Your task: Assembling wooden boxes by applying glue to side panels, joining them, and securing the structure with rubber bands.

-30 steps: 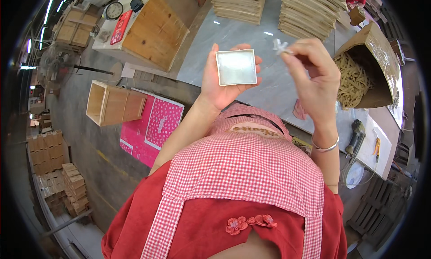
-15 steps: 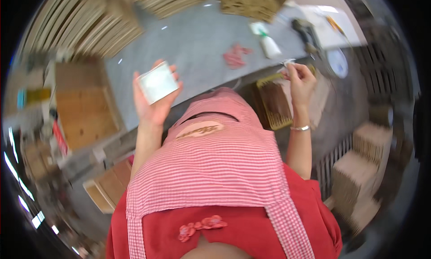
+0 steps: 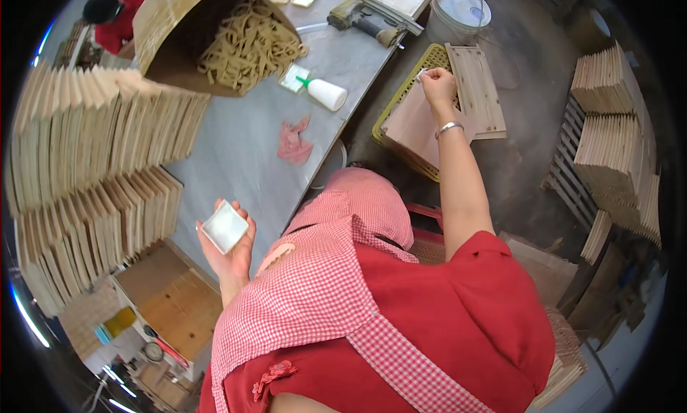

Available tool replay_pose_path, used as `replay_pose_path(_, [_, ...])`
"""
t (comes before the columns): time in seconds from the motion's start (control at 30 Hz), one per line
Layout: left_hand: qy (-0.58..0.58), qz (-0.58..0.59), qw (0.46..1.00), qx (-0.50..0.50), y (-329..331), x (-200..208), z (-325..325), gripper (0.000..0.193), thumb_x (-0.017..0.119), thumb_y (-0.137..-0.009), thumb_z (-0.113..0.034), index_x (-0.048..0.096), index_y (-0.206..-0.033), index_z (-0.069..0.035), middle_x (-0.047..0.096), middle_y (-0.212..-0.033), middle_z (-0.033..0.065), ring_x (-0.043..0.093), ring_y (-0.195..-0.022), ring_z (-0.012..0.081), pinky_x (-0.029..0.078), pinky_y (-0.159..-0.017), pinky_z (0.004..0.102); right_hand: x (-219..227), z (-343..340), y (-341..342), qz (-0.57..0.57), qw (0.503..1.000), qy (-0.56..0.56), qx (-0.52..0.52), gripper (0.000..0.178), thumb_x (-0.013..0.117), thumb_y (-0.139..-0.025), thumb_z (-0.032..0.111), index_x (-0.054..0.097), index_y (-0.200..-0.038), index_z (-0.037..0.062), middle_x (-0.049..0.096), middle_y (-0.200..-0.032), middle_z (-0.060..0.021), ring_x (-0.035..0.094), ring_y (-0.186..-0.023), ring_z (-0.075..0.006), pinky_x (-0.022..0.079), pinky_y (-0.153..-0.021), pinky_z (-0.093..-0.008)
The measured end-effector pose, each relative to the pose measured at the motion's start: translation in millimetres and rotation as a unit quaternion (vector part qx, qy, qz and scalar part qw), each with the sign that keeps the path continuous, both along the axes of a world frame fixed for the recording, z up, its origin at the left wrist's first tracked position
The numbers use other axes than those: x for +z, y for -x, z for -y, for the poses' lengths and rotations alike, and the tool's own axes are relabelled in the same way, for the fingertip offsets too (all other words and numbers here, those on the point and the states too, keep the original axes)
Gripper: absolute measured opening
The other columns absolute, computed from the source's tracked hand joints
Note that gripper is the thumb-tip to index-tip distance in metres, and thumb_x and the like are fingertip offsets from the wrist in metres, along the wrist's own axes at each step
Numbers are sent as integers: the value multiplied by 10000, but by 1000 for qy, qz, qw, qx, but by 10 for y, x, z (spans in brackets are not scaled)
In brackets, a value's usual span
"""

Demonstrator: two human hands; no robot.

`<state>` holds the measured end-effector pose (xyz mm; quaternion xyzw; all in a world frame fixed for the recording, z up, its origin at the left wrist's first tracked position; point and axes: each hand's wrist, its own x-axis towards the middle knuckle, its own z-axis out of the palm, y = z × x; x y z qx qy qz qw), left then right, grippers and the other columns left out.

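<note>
On the palm of my left hand lies a small white square piece, slightly raised at its rim, with my fingers curled up behind it. My right hand reaches out over a yellow plastic basket. Its fingertips pinch a small white scrap, whose kind I cannot make out. Beneath that hand, a thin brown board rests across the basket. A pale wooden panel is beside it.
The grey table holds a pink cloth, a white bottle, a nail gun and a tipped box of tan strips. Wooden boards stand in rows at left, more at right. A white bucket is beyond the basket.
My view has swung toward the right. My right arm has stretched outward, bringing the pinched white scrap over the basket. My left hand still holds the white square piece.
</note>
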<state>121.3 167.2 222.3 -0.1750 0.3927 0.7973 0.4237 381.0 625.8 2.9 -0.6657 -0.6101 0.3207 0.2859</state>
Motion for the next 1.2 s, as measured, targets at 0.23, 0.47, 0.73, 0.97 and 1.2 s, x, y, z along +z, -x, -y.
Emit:
replay_pose_path(0.23, [75, 5, 996, 49, -52, 100, -309, 609, 317, -1084, -542, 571, -1372, -69, 642, -1227, 213, 630, -1068, 355, 538, -946, 526, -795, -818, 5, 86, 983, 126, -101, 126, 682, -787, 166, 782, -833, 105, 769, -956, -178, 736, -949, -357, 574, -877, -435])
replay_pose_path(0.47, [135, -3, 988, 77, -60, 182, -493, 607, 314, -1083, -537, 583, -1347, -60, 644, -1225, 213, 631, -1056, 352, 533, -947, 520, -1310, -1204, 283, 17, 980, 170, -100, 180, 728, -820, 219, 819, -931, 110, 780, -1012, -171, 745, -972, -349, 566, -929, -414])
replay_pose_path(0.73, [155, -14, 985, 72, -30, 237, -643, 609, 318, -1081, -539, 586, -1335, -55, 646, -1213, 214, 634, -1050, 349, 540, -929, 517, -1634, -1384, 23, -3, 981, 161, -113, 283, 802, -829, 390, 819, -879, 112, 784, -944, -156, 749, -916, -338, 571, -876, -422])
replay_pose_path(0.97, [152, -25, 987, 43, -11, 181, -720, 599, 327, -1077, -539, 572, -1352, -66, 647, -1231, 208, 635, -1061, 347, 539, -934, 518, -1713, -1463, -436, 26, 978, 169, -116, 299, 750, -862, 386, 813, -939, 104, 784, -990, -153, 738, -960, -349, 559, -899, -424])
replay_pose_path(1.2, [160, -5, 986, 49, -16, 142, -698, 596, 332, -1071, -537, 582, -1343, -69, 648, -1232, 210, 631, -1070, 352, 528, -951, 524, -1723, -1464, -522, 135, 967, 202, -79, 221, 719, -865, 279, 802, -963, 99, 783, -985, -155, 742, -987, -331, 563, -900, -417])
